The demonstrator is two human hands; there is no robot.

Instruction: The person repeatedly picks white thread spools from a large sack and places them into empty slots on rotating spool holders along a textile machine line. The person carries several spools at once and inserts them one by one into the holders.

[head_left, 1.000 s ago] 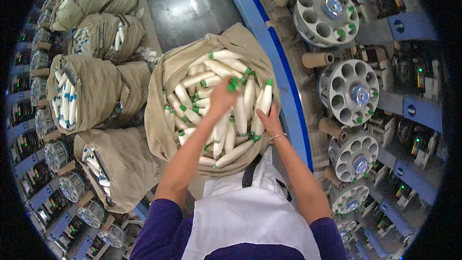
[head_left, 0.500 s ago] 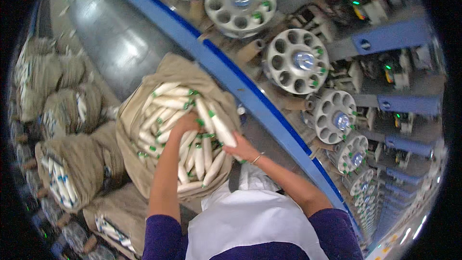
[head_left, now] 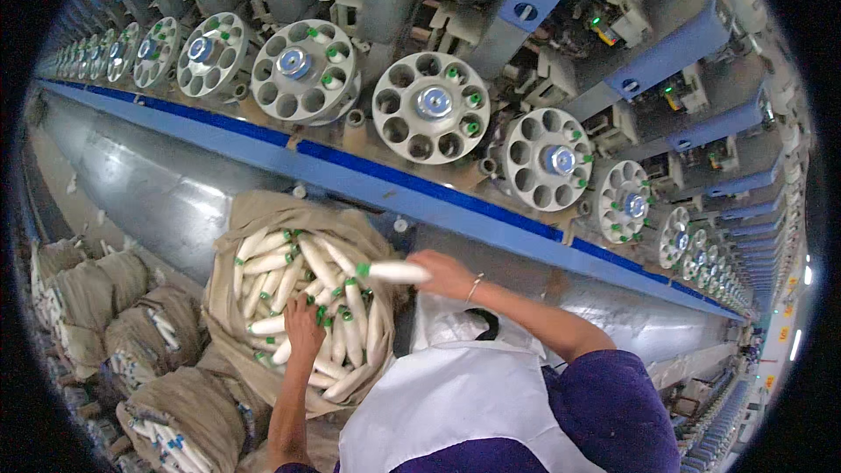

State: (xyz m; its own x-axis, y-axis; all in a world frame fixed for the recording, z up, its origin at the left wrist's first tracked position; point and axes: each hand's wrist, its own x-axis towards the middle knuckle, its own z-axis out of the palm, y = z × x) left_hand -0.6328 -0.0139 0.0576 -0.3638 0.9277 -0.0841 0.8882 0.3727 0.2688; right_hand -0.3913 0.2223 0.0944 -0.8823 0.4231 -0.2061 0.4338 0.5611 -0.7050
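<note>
An open burlap sack (head_left: 229,276) full of white yarn bobbins (head_left: 314,261) with green tips stands in front of me. My right hand (head_left: 445,274) is closed around the end of one yarn bobbin (head_left: 394,272), held nearly level past the sack's right rim, its green tip pointing left. Down among the bobbins in the sack is my left hand (head_left: 304,324). Its fingers are curled at several green tips, and what they grip, if anything, is hidden.
Beyond a blue rail (head_left: 420,197) runs a row of round grey magazines (head_left: 431,108) with holes, some holding green-tipped bobbins. More burlap sacks (head_left: 180,412) of bobbins crowd the lower left. A smooth metal surface (head_left: 131,171) lies behind the sack.
The view has swung to the right, so the rail lies flatter. My right hand has turned its bobbin from steeply slanted to nearly level. My left hand has shifted toward the sack's near side.
</note>
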